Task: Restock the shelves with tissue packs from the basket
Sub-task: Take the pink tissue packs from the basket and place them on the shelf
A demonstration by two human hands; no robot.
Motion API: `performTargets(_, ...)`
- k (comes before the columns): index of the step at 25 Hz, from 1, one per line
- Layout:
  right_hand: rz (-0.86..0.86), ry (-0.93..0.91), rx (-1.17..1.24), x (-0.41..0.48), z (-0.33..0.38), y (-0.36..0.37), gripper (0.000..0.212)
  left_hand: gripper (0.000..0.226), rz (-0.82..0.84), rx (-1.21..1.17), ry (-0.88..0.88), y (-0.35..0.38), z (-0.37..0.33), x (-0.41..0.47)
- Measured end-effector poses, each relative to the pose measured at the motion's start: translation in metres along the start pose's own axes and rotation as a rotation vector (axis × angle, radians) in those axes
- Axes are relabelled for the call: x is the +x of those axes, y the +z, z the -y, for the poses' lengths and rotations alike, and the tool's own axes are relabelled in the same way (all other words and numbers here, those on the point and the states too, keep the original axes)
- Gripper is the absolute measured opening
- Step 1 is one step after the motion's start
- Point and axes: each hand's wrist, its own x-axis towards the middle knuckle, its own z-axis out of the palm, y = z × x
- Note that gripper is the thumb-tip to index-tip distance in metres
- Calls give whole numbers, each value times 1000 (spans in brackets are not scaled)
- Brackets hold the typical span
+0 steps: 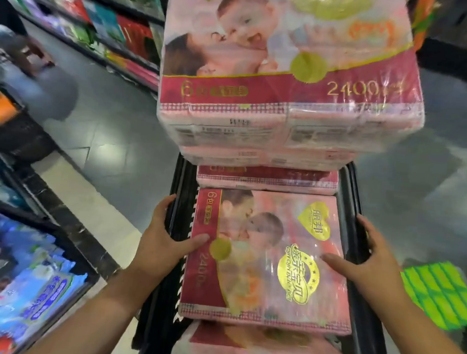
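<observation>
Item 1: basket [183, 190], black rigid plastic, rectangular, ribbed walls, on a grey tiled floor [114, 129].
Item 2: tissue pack [265, 259], pink and crimson glossy film, flat rectangular block, lying face-up at the basket's near end.
Item 3: stacked packs [289, 70], same wrap, piled high at the far end.
Left hand [164, 235] and right hand [370, 255]: forearms extended, fingers curled over the basket's left and right rims, each thumb flat on the tissue pack.

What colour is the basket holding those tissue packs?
The basket is black; the head view shows it best.
</observation>
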Motion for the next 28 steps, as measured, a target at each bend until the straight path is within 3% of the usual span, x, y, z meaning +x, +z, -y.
performTargets(4, 174, -83, -24, 95, 55, 48, 117, 114, -207, -32, -70, -31, 8, 42)
performTargets(12, 388, -190, -70, 220, 172, 193, 105, 119, -450, -148, -217, -136, 32, 127)
performTargets(17, 463, -227, -69, 270, 235, 297, 110, 111, -529, -138, -274, -223, 51, 188)
performTargets(28, 686, -311, -96, 440, 417, 563, 112, 121, -755, -96, -365, -427, 88, 383)
